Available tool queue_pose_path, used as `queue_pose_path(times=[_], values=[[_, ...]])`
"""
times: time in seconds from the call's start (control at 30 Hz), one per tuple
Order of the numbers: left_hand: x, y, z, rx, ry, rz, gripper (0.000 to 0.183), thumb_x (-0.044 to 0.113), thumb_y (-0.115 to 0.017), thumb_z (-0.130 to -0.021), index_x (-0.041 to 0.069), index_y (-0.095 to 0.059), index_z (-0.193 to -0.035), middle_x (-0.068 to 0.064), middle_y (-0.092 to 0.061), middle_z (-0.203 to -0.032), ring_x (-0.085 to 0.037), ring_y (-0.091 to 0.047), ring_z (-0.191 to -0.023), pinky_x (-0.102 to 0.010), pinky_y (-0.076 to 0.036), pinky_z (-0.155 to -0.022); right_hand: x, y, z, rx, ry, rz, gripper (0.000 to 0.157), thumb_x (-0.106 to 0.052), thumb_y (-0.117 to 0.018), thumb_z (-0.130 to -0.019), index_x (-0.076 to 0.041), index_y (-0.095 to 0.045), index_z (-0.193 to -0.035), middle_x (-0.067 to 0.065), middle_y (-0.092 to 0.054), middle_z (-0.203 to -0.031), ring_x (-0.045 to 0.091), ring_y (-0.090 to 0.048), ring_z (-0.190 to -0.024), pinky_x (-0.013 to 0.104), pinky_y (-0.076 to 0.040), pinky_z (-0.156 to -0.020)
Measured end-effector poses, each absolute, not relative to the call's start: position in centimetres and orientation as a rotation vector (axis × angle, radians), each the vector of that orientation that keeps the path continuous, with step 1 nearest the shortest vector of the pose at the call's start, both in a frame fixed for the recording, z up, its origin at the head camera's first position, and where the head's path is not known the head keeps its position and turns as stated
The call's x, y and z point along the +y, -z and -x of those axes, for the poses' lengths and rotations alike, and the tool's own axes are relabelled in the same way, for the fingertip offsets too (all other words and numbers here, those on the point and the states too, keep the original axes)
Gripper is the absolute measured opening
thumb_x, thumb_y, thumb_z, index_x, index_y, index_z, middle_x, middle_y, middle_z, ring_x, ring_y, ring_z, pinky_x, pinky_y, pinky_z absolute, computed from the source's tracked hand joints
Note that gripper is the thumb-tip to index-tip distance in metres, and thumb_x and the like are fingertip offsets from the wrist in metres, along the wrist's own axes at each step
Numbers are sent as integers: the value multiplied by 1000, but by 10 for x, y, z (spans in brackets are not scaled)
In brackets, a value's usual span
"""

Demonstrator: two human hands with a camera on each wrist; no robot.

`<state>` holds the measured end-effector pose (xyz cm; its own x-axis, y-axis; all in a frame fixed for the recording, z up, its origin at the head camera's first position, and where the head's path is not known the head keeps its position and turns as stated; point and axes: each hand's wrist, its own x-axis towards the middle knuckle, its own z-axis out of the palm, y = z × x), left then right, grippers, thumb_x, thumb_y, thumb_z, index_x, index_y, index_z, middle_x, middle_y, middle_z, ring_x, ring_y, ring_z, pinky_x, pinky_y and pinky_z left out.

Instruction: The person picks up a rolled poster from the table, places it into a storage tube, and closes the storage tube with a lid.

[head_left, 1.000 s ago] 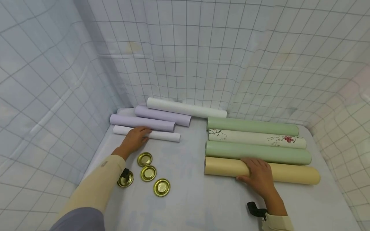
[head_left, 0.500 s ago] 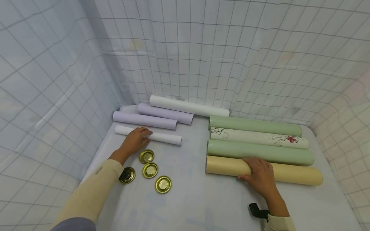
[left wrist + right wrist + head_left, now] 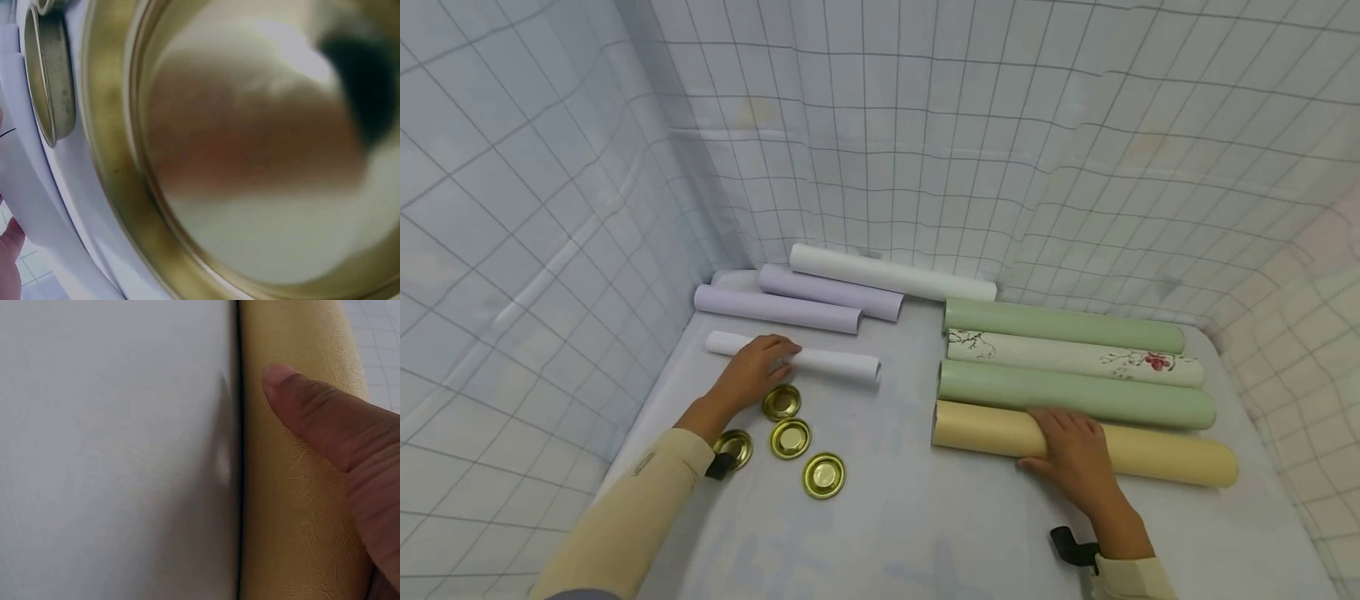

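My left hand [image 3: 754,372] grips a thin white paper roll [image 3: 838,364] at the left of the table in the head view, fingers over its top and thumb on the near side. In front of that roll lies a lilac roll [image 3: 775,308], apart from it. My right hand [image 3: 1075,454] holds a yellow textured wallpaper roll [image 3: 1165,454], fingers across the top. The right wrist view shows the right thumb [image 3: 325,415] lying along the roll's near side. Several round gold dishes [image 3: 824,476] lie close to my left wrist; one large gold dish [image 3: 112,125] fills the left wrist view.
Beyond the yellow roll lie a green roll [image 3: 1075,394], a floral roll [image 3: 1060,354] and another green roll [image 3: 1060,325], side by side. At the back left are a second lilac roll [image 3: 831,293] and a longer white roll [image 3: 895,273]. Grid-patterned curtains [image 3: 910,125] enclose the table.
My left hand has drawn the thin white roll slightly nearer and to the right, widening its gap from the lilac roll. My right hand stays on the yellow roll. The head view shifted a little.
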<state>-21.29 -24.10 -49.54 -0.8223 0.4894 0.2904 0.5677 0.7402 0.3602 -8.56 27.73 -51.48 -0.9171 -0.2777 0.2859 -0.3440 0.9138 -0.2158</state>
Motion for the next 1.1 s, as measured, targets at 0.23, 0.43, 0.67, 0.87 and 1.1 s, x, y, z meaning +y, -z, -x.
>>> queue_pose_path(times=[0.23, 0.43, 0.67, 0.87, 1.1], values=[[-239, 496, 202, -2753, 699, 870, 35, 5, -74, -89, 4, -67, -123, -14, -61, -124, -35, -56, -117, -50, -46, -98, 280, 512, 86, -2860, -342, -478, 81, -42, -92, -64, -9, -61, -130, 13, -63, -126, 37, -55, -114, 60, -38, -91], [-234, 498, 197, -2697, 687, 925, 35, 4, -76, -87, 3, -67, -121, -15, -62, -120, -35, -58, -112, -50, -49, -95, 281, 507, 83, -2867, -393, -474, 81, -41, -92, -64, -9, -60, -131, 13, -62, -126, 37, -53, -116, 60, -37, -93], [-230, 496, 187, -2732, 649, 942, 34, 6, -76, -88, 5, -68, -121, -15, -61, -121, -34, -58, -113, -49, -48, -96, 276, 499, 81, -2840, -435, -487, 80, -39, -92, -65, -8, -59, -130, 13, -63, -124, 37, -53, -115, 59, -37, -94], [-223, 493, 181, -2715, 598, 998, 33, 8, -76, -88, 6, -68, -120, -13, -61, -118, -33, -59, -110, -48, -48, -96, 272, 497, 80, -2826, -450, -500, 80, -37, -93, -63, -6, -60, -129, 14, -63, -124, 39, -54, -114, 60, -39, -94], [-210, 485, 176, -2560, 570, 1102, 35, 7, -81, -83, 8, -69, -116, -11, -62, -115, -31, -60, -106, -46, -50, -92, 269, 498, 80, -2788, -436, -516, 81, -38, -94, -61, -6, -61, -127, 13, -64, -121, 38, -55, -112, 59, -41, -93]])
